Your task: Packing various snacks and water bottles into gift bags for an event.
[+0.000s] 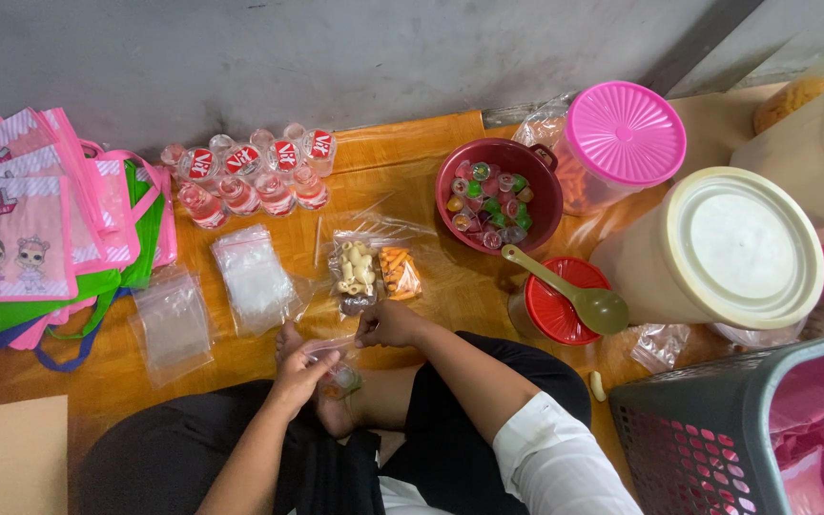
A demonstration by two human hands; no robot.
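Observation:
My left hand [300, 374] and my right hand [388, 324] together hold a small clear plastic bag [334, 360] by its top edge, just above my crossed legs. Some coloured pieces show inside it near my foot. In front of my hands lie filled clear snack bags [372, 272], one with pale pieces, one with orange pieces. Two stacks of empty clear bags [253, 277] lie to the left on the wooden floor [412, 162].
Several small water bottles [255, 176] stand by the wall. Pink and green tote bags [30, 229] lie at left. A maroon bowl of jelly cups [498, 195], a pink-lidded tub [622, 133], a red-lidded jar with a green spoon [565, 300], a cream bucket [717, 248] and a grey basket [746, 429] stand at right.

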